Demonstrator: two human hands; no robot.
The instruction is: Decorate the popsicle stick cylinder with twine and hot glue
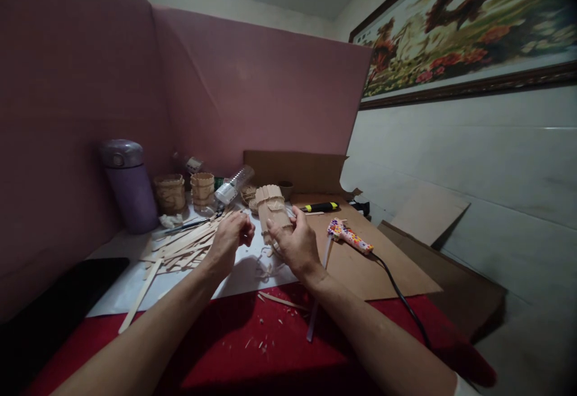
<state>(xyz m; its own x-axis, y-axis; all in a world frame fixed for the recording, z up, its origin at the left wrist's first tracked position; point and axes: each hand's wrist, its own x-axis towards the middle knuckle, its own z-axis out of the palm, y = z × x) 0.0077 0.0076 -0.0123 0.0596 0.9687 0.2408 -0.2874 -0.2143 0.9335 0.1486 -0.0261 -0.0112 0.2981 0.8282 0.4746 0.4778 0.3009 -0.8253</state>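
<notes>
My right hand (295,243) is wrapped round a small cylinder built of wooden craft sticks (271,208), holding it upright above the white sheet (234,279). My left hand (231,237) hovers just left of it with the fingers curled in a pinch; what they hold, if anything, is too small to make out. A loose pile of flat wooden sticks (180,249) lies left of my left hand. A hot glue gun (349,237) with a spotted pattern rests on the brown cardboard (383,270) to the right, its black cord trailing toward me.
A purple flask (129,184) stands at the back left beside two small stick baskets (186,190), a clear plastic bottle (233,184) and scissors (189,225). A black-and-yellow utility knife (320,207) lies on the cardboard. Pink panels wall the back and left; the cloth is red.
</notes>
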